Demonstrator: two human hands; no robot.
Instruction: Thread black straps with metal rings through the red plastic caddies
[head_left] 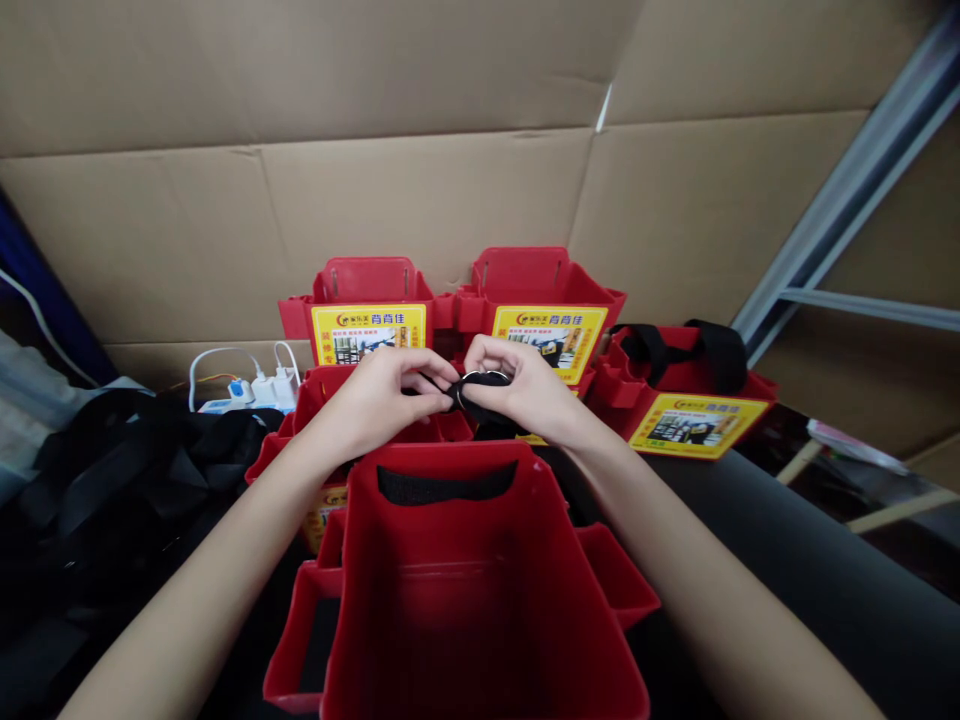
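Note:
A black strap (pixel 487 396) with shiny metal rings is pinched between my two hands, just beyond the nearest red bin. My left hand (pixel 386 395) closes its thumb and fingers on the strap's left part. From the other side, my right hand (pixel 517 385) grips the strap beside the rings. The red plastic bin (pixel 487 610) stands open toward me, with side holders on both flanks. Black webbing (pixel 446 487) runs through the slot in its far wall. Where the strap continues below my hands is partly hidden.
Behind stand more red bins with yellow labels, one at back left (pixel 364 280) and one at back right (pixel 525 270). A strapped red bin (pixel 690 400) sits to the right. Black straps (pixel 127 500) are heaped at left near a power strip with chargers (pixel 259 390). Cardboard (pixel 420 200) walls the back.

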